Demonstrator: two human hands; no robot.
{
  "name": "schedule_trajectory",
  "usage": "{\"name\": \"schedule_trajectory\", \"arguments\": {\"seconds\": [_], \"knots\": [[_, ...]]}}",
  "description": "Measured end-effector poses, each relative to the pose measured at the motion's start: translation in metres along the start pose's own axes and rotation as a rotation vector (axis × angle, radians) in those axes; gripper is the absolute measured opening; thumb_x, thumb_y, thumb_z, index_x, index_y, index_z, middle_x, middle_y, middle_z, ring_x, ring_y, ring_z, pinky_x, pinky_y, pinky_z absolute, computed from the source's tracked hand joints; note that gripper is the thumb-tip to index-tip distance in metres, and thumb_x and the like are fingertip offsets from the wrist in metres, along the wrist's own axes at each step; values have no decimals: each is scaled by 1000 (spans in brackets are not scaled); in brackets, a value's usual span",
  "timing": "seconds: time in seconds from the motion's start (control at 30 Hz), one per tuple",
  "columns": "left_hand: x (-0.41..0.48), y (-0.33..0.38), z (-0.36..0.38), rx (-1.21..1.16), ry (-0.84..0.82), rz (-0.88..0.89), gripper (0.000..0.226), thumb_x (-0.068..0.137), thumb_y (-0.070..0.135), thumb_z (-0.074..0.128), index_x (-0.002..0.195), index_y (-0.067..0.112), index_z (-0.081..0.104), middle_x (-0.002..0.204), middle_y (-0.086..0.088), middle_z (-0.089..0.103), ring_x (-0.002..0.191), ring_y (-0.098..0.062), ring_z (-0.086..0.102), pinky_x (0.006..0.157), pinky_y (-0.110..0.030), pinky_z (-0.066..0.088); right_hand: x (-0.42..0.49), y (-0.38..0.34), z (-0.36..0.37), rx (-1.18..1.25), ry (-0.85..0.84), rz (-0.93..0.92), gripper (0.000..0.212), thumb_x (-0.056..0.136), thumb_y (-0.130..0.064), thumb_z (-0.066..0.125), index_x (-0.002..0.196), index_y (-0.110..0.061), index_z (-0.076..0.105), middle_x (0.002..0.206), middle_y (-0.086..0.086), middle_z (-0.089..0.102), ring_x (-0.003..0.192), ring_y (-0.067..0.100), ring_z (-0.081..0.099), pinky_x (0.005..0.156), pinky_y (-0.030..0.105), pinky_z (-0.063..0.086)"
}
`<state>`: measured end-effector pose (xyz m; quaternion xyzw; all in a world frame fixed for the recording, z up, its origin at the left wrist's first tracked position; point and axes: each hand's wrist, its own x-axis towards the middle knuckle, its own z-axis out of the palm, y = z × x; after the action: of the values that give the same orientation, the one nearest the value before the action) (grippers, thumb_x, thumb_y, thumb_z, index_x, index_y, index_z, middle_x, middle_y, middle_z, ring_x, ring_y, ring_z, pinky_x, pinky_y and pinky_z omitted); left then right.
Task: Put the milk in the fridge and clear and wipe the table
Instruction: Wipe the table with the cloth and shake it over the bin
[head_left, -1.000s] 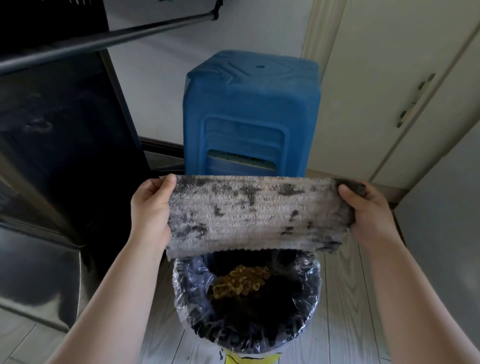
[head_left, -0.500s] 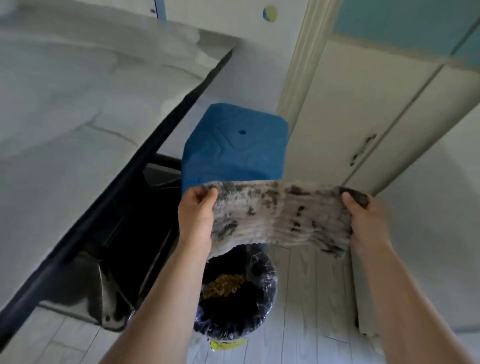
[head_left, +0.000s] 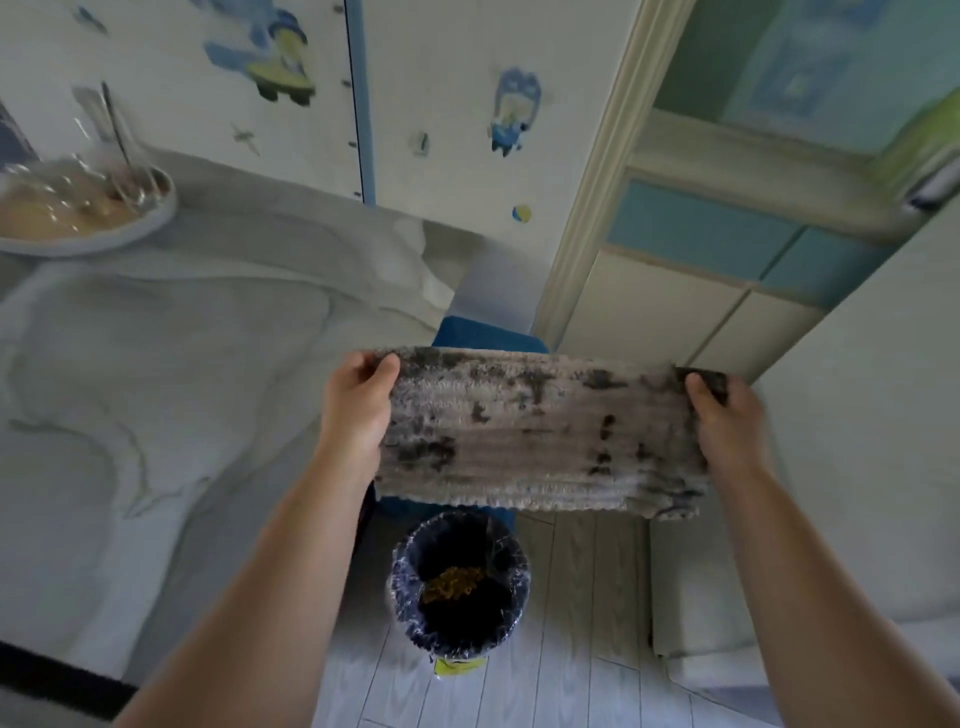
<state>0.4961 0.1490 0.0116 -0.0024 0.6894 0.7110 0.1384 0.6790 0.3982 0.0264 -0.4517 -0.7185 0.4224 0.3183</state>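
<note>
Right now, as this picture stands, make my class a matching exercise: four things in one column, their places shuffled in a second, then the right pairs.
Things
1. cloth
2. bin
3. bowl
4. stool

Places
A. on the table, far left
B. on the floor, lower than the cloth
C. stretched between the left hand and the right hand
D. behind the cloth, beside the table's edge

Pairs: 1-C, 2-B, 3-A, 4-D
</note>
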Motion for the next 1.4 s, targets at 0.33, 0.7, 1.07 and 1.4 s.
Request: {"name": "schedule_trajectory", "arguments": {"seconds": [0.33, 0.7, 1.07, 1.4], "knots": [[-4, 76, -59, 174, 213, 52, 18, 97, 27, 42, 92, 13, 51, 77, -5, 49, 74, -23, 44, 67, -33, 33, -64, -101, 13, -116, 61, -8, 26, 91, -29, 56, 93, -3, 63, 84, 8, 58, 81, 20, 51, 69, 27, 36], [-45, 115, -61, 114, -220, -15, 25, 91, 23, 57, 68, 16, 53, 68, -2, 51, 70, -22, 49, 68, -32, 38, -135, -155, 49, 21, 114, 125, 23, 86, -31, 60, 80, -9, 64, 76, 7, 62, 79, 25, 59, 73, 35, 48], [-40, 135, -94, 401, 46, 450, 26, 101, 25, 31, 84, 6, 37, 62, 0, 36, 57, -23, 36, 58, -35, 27, -124, -157, -9, -129, 267, -42, 24, 96, -27, 47, 92, -5, 57, 92, 14, 61, 85, 28, 55, 68, 30, 34], [-37, 134, -83, 323, 105, 414, 25, 100, 24, 35, 81, 7, 37, 62, 2, 35, 56, -16, 35, 57, -32, 23, -118, -163, -7, -39, 264, -41, 23, 96, -29, 46, 84, -11, 53, 83, 6, 56, 79, 22, 51, 67, 29, 34]]}}
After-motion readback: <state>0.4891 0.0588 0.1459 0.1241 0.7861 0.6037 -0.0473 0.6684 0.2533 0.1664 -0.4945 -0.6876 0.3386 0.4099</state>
